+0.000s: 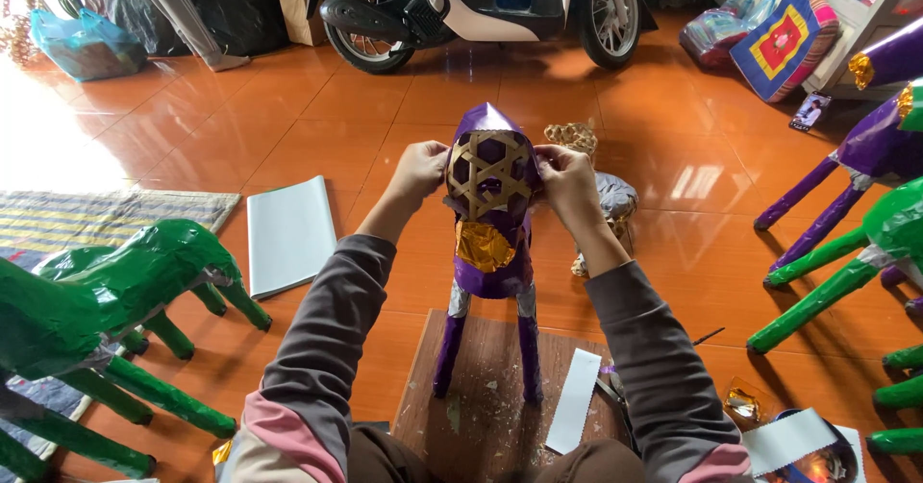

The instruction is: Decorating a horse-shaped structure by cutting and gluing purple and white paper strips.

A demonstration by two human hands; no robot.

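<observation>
Two hands on the purple paper horse point(490, 252): left hand point(420, 171) and right hand point(567, 180) pinch its woven-bamboo head, standing on a wooden board point(481, 396). Green horses point(106, 300) left, paper sheet point(288, 233) beside, scooter point(481, 2) behind.

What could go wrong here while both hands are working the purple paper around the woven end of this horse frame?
1. Both the left hand and right hand pinch the purple figure at its top; nothing steadies its thin legs on the board, so it might tip or twist.
2. The paper could tear over the open bamboo lattice.
3. The gold patch looks crumpled and may peel.
</observation>
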